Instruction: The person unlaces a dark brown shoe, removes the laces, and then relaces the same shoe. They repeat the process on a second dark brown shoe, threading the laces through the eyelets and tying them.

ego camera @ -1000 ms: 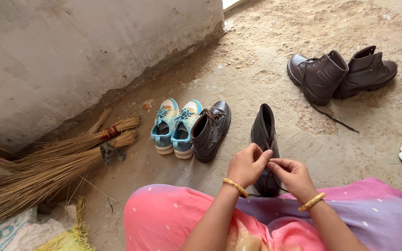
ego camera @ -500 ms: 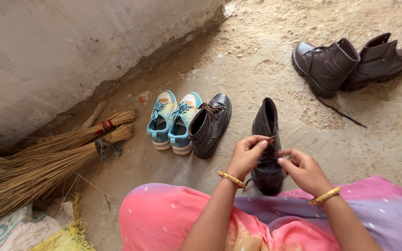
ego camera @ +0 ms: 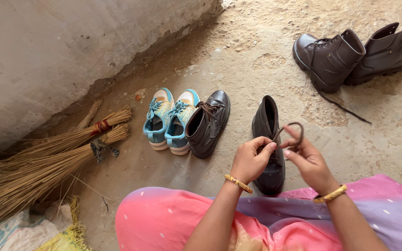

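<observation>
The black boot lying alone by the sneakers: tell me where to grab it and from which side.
Grip the black boot at the rim of its open ankle collar, coming from above on the near side. The collar gapes toward the camera, so fingers can hook inside. The blue sneakers crowd the side toward the wall; the side toward the other black boot is free.

left hand [ego camera: 250,160], right hand [ego camera: 310,162], looped lace [ego camera: 293,128], black boot [ego camera: 266,139]

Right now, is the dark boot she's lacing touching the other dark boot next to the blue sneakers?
No, the laced boot stands apart, with bare floor between it and the other boot.
</observation>
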